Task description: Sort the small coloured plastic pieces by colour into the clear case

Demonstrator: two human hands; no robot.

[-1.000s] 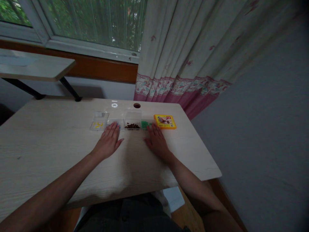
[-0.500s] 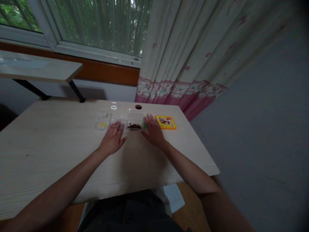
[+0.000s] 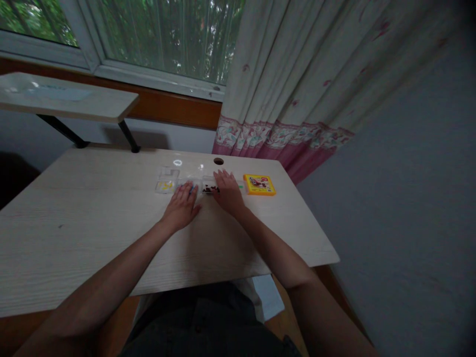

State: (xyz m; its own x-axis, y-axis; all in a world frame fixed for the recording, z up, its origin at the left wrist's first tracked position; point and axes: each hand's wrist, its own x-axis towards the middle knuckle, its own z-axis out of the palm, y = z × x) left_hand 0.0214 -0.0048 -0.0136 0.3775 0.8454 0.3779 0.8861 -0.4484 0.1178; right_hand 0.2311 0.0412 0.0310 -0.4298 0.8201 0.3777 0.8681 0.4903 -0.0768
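Note:
My left hand (image 3: 183, 206) lies flat on the pale wooden table (image 3: 92, 208), fingers stretched out, fingertips touching a clear plastic box with blue bits. My right hand (image 3: 226, 191) is open too, fingers spread, reaching over the clear box of dark brown bits (image 3: 208, 188) and covering most of the green bits beside it. A clear box with yellow bits (image 3: 165, 185) sits left of my left hand. A yellow packet (image 3: 259, 184) lies to the right of my right hand.
A cable hole (image 3: 218, 161) is in the table behind the boxes. A second small table (image 3: 67, 99) stands at the back left under the window. A flowered curtain (image 3: 297, 99) hangs at the right. The table's right edge drops off near the packet.
My right hand has slid left and forward, from beside the yellow packet to over the brown and green boxes. My left hand has edged slightly forward.

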